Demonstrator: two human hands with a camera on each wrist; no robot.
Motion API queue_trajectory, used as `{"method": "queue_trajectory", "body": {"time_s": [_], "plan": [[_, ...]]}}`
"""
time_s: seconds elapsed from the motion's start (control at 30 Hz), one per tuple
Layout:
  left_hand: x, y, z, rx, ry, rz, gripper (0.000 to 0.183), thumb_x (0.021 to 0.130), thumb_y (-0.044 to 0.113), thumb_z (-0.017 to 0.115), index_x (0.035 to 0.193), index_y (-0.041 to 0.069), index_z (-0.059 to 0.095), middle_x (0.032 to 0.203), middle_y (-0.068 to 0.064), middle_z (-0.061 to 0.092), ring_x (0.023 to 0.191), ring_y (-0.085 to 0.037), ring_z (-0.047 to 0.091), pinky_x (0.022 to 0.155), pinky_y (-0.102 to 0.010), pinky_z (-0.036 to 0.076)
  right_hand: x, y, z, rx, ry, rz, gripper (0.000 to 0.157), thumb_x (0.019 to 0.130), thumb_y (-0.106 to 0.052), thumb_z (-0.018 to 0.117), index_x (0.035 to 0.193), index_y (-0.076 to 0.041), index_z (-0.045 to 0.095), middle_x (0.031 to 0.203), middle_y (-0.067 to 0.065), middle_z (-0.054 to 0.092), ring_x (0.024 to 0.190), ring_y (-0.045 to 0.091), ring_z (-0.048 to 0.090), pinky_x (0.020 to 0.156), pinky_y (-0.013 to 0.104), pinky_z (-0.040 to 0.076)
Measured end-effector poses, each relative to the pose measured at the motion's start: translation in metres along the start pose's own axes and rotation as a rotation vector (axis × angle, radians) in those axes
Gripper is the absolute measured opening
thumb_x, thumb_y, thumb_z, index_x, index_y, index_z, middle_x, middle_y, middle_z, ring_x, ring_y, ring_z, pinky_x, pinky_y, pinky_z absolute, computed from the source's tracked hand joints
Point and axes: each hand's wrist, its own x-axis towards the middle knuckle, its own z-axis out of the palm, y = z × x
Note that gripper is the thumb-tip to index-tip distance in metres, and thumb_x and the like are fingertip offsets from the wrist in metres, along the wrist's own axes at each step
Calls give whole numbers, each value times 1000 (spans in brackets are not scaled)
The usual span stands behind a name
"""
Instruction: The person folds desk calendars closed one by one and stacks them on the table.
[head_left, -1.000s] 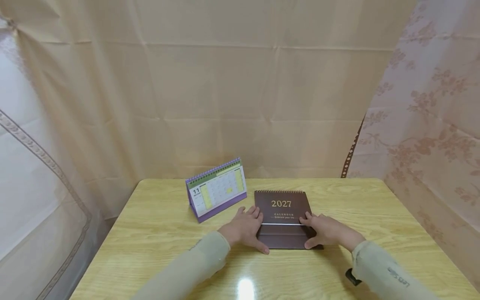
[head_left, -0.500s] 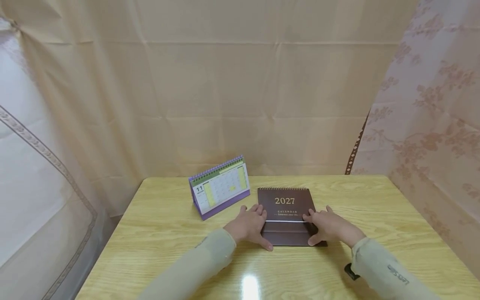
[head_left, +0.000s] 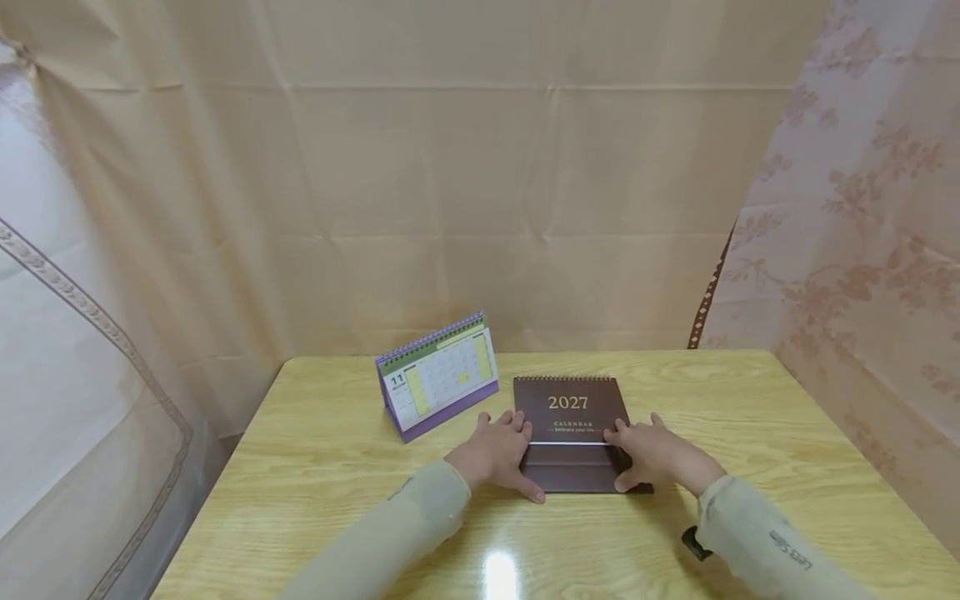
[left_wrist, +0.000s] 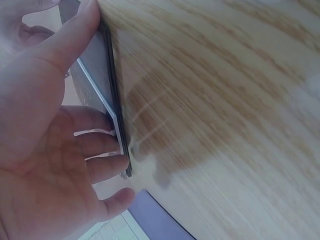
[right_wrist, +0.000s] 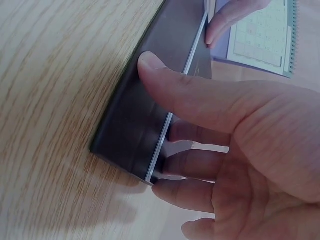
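Barely moved since earlier: left hand (head_left: 495, 454) and right hand (head_left: 663, 457) — fingers spread, clasping nothing — touch the calendar (head_left: 570, 412) between them.

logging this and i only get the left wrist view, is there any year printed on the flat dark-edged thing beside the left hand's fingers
Observer: Yes, the head view shows a gold 2027 on that dark brown spiral-bound desk calendar.
Operator: and the purple-based paper calendar with a white grid page at my bottom edge, any month number
Observer: In the head view, its page carries the number 11.
Operator: any lettering on clothes
Observer: Yes, dark lettering on the pale fabric right sleeve.
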Motion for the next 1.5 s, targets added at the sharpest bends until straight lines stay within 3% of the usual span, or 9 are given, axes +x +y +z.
{"method": "queue_trajectory", "body": {"time_s": [0.53,0.67,0.87,1.03,1.17,1.3,1.43,1.5], "plan": [[3,-1,0,11,17,0,122,70,84,68,159,8,32,164,-14,27,150,-29,27,118,-56,25,-4,-1,-7,-12,-1,-4,80,80,-33,85,141,7,53,144,41,41,130,57,44,105,80,18],[2,-6,-2,-31,12,4,119,73,81,68,160,9,30,165,-13,25,151,-30,25,118,-57,22,-4,-2,-8,-42,2,-14,78,82,-35,83,142,6,53,145,39,42,130,56,46,104,80,21],[-2,-11,-6,-73,-12,20,104,81,73,69,159,14,34,165,-10,26,150,-31,26,118,-57,23,-4,-6,-13,-61,29,-25,65,83,-26,84,137,0,60,140,33,53,122,49,55,102,68,39],[-6,-16,-13,-88,-1,57,78,87,58,73,150,19,51,157,-5,44,143,-26,40,113,-57,30,-6,-6,-21,30,24,-85,58,85,-20,83,135,2,61,132,23,63,119,43,60,98,58,49],[-12,-29,-21,-145,-3,104,61,91,46,71,143,17,59,144,-4,57,132,-25,52,110,-51,38,-6,-7,-34,121,-66,-171,53,91,-18,78,135,3,60,134,20,63,124,41,58,102,57,46],[-23,-53,-28,-297,-29,201,51,98,36,65,141,9,59,139,-7,60,128,-27,56,108,-40,43,-2,-9,-47,180,-160,-246,50,95,-19,73,136,5,58,135,20,62,124,39,58,104,56,46],[-44,-79,-38,-460,-26,278,45,102,33,60,138,5,60,135,-9,63,120,-25,61,102,-38,49,7,-11,-57,246,-208,-278,53,98,-23,70,140,5,54,138,19,59,126,36,57,104,54,46],[-57,-90,-44,-511,-2,280,43,103,34,59,137,7,61,130,-7,65,115,-23,64,98,-38,51,11,-13,-63,266,-213,-278,53,100,-26,67,143,2,53,139,17,59,126,34,57,105,53,46]]}}
